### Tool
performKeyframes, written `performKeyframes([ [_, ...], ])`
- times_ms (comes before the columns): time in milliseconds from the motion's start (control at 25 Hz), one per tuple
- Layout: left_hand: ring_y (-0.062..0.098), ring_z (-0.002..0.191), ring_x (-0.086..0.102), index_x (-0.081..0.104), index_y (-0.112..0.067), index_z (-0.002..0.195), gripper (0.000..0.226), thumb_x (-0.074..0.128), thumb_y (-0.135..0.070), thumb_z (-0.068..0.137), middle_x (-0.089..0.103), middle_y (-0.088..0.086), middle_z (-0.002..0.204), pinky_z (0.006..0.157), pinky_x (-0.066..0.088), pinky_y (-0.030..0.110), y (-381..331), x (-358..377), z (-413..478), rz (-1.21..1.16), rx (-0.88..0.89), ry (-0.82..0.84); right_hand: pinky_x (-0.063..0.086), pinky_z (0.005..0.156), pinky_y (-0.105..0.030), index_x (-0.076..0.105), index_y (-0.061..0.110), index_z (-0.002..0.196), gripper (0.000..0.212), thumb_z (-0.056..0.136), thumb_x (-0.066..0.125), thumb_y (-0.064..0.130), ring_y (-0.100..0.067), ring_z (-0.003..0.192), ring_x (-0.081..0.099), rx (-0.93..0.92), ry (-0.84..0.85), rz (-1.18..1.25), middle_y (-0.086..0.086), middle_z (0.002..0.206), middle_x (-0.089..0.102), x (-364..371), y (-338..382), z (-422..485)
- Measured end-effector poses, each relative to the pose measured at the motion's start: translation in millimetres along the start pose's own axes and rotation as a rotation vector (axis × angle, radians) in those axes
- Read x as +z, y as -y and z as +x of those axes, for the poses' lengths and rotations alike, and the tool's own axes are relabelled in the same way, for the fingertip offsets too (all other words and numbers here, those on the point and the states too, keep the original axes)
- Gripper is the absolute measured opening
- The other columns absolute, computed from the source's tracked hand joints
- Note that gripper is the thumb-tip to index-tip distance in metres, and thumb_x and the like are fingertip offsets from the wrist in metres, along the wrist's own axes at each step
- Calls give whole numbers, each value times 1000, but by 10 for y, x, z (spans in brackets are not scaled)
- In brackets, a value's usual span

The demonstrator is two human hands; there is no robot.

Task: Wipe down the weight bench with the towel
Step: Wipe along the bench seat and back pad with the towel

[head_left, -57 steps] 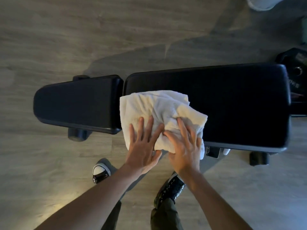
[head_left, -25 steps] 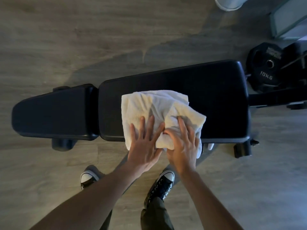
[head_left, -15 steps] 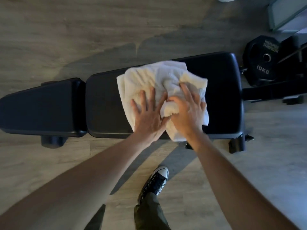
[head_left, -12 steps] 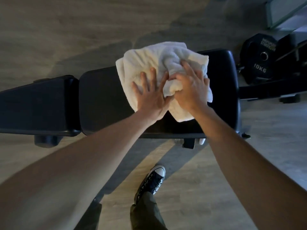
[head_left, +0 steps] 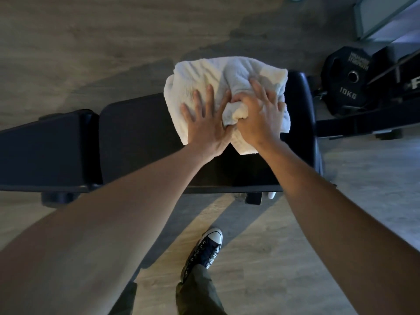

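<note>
On the far edge of the bench (head_left: 141,142), toward its right end, sits the white towel (head_left: 204,73), bunched and wrinkled, its far side hanging past the pad's far edge over the wooden floor (head_left: 91,42). Bench long axis runs left-right across the view: shorter pad on the left, longer pad on the right, narrow gap between them; right end points at a black weight plate (head_left: 347,80) marked 10KG and a dark frame bar on the floor. Towel is roughly as wide as it is deep, slightly longer left-right, near corner tapering toward the person. Left hand (head_left: 204,123) lies flat on the towel's left half, palm down, fingers (head_left: 210,96) spread and pointing away from the person. Right hand (head_left: 259,117) touches it at the thumb side, fingers spread over the towel's right half, thumb and palm gathering a raised fold of cloth at the towel's middle. Both forearms are bare and reach across the near pad edge. Below the bench edge, one black-and-white sneaker (head_left: 204,251) with an olive trouser leg stands on the floor, toe toward the bench.
</note>
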State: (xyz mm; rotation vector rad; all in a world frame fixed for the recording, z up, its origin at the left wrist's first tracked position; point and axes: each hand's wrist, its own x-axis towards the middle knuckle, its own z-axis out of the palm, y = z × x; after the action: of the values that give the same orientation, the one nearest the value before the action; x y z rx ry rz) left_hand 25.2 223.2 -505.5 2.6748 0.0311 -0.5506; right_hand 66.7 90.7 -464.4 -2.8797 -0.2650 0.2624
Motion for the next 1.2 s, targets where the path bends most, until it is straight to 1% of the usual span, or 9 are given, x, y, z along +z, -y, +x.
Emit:
performKeyframes([
  [240, 40, 155, -9, -11, -35, 159, 78, 25, -69, 99, -13, 8, 171, 119, 5, 71, 35, 307, -551, 45, 85, -69, 31, 110, -62, 67, 35, 108, 30, 81, 58, 34, -34, 145, 33, 57, 2, 84, -2, 160, 40, 77, -5, -701],
  [360, 38, 156, -5, -7, -35, 160, 78, 27, -69, 99, -9, 9, 171, 119, 8, 70, -11, 478, -952, 39, 102, -77, 32, 109, -65, 67, 34, 110, 42, 72, 73, 18, -33, 146, 33, 102, -14, 85, -2, 160, 40, 164, -4, -1179],
  [480, 39, 156, 2, -3, -34, 161, 80, 34, -66, 98, -5, 10, 171, 118, 14, 70, -53, 638, -1331, 80, 107, -80, 33, 111, -59, 69, 33, 112, 42, 73, 79, 20, -32, 144, 38, 132, -60, 105, -2, 159, 42, 256, -4, -1639],
  [640, 44, 154, 13, 7, -32, 162, 93, 58, -62, 90, 6, 14, 170, 114, 25, 72, -141, 802, -1626, 114, 117, -53, 37, 107, -52, 72, 33, 113, 41, 77, 71, 13, -33, 137, 45, 146, -127, 110, -3, 156, 47, 317, -65, -2024],
  [800, 48, 153, 14, 12, -27, 162, 88, 46, -69, 92, 15, 22, 168, 114, 22, 73, -229, 732, -1425, 88, 191, -91, 39, 102, -50, 72, 31, 113, 46, 72, 80, 12, -33, 133, 49, 117, -170, 117, -7, 150, 52, 230, -232, -1863],
  [920, 45, 155, 6, 17, -25, 161, 89, 33, -76, 89, 13, 21, 168, 116, 14, 74, -342, 546, -883, 42, 277, -130, 39, 105, -53, 54, 23, 138, 65, 76, 71, 19, -32, 138, 45, 117, -199, 136, -8, 150, 50, 24, -424, -1436],
  [1000, 43, 155, 2, 12, -27, 161, 95, 35, -80, 86, 10, 19, 169, 117, 11, 73, -430, 457, -552, 39, 263, -133, 31, 118, -53, 42, 13, 150, 80, 75, 70, 15, -32, 146, 38, 68, -173, 122, -12, 155, 46, -98, -576, -1117],
  [1120, 40, 156, 5, 8, -25, 160, 103, 39, -84, 81, 9, 16, 170, 119, 9, 71, -520, 389, -238, -11, 196, -157, 16, 126, -45, 30, 7, 156, 101, 72, 84, 21, -33, 153, 27, 31, -34, 2, -16, 163, 33, -240, -702, -713],
  [1200, 38, 155, 9, 14, -24, 159, 106, 46, -84, 78, 11, 12, 169, 120, 10, 69, -562, 312, -90, -43, 151, -169, 12, 126, -42, 20, 6, 159, 106, 76, 83, 25, -32, 156, 18, 35, 45, -71, -18, 167, 23, -290, -700, -493],
])
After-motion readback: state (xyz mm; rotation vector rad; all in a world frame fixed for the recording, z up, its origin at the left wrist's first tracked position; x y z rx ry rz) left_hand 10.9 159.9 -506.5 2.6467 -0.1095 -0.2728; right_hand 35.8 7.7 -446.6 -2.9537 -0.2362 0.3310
